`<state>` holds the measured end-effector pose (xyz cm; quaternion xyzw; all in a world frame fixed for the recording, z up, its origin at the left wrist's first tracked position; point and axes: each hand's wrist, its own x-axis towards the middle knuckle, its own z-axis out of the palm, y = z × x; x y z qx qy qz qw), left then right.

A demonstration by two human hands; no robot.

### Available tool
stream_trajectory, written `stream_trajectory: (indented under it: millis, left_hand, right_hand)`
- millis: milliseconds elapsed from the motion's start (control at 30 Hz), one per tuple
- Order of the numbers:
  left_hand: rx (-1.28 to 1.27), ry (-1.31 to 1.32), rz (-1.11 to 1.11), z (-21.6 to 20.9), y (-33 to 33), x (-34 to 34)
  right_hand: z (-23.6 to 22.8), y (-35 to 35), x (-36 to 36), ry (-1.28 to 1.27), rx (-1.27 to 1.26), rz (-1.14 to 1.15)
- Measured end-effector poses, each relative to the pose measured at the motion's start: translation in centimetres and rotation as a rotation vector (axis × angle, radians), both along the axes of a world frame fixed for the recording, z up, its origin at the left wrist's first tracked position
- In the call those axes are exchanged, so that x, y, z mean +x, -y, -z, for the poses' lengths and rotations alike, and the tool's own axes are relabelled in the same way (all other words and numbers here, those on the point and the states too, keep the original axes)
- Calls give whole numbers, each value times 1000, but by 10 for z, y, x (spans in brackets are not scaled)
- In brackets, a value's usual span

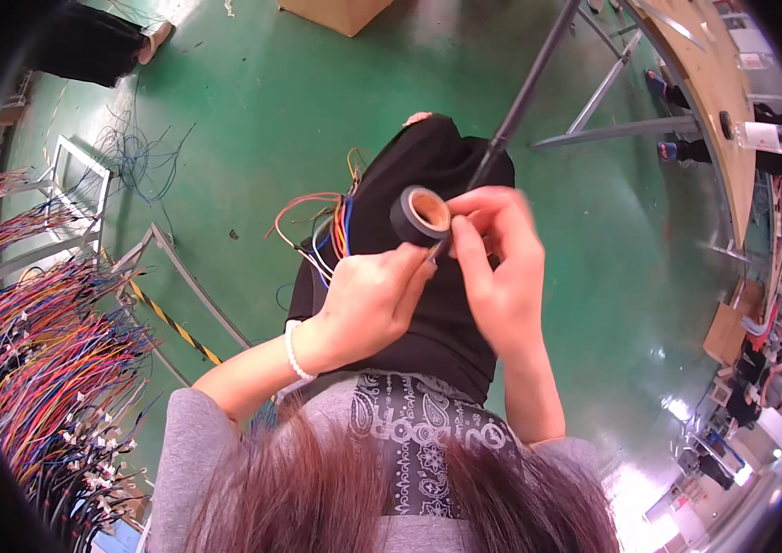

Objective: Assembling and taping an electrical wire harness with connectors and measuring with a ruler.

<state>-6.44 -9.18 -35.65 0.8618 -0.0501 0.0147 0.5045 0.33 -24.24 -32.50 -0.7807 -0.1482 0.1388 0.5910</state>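
My left hand is closed in a pinch on a black cable, close to where several coloured wires fan out to its left. The cable runs from between my hands up toward the far right. A roll of black tape with a brown cardboard core sits against the cable, above my left fingertips. My right hand has its thumb and index finger closed at the right edge of the roll; its outer fingers are curled and slightly blurred. The exact contact point is partly hidden.
Large bundles of coloured wires lie at the left by a metal frame. At the right stands a wooden table with a plastic bottle. A cardboard box is ahead on the green floor. Other people's legs show at far left and right.
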Motion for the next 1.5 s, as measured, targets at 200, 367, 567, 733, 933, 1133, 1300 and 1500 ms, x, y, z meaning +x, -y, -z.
stream_trajectory:
  millis: [200, 367, 567, 733, 933, 1133, 1300, 1500]
  left_hand:
    - [-861, -619, 1, -7, -12, 1]
    - [-994, -776, 53, -7, -19, 3]
    - [-18, -45, 64, -5, -6, -9]
    - [-231, -183, 54, -4, -5, -10]
    - [-559, -403, 69, -7, -14, -4]
    - [-80, -232, 65, -4, -15, -11]
    - [31, -41, 123, -4, -15, -21]
    - [-544, -345, 52, -5, -15, -29]
  right_hand:
    - [61, -15, 10, -613, 678, -63]
    - [68, -9, -16, -406, 707, 17]
    - [-18, 10, -20, 67, -20, -170]
    - [21, -1, -11, -316, 400, 47]
    - [62, -31, -12, -667, 842, -97]
    - [15, 8, -60, 258, -160, -31]
    - [1, -9, -23, 75, -121, -34]
    - [59, -27, -23, -627, 796, -57]
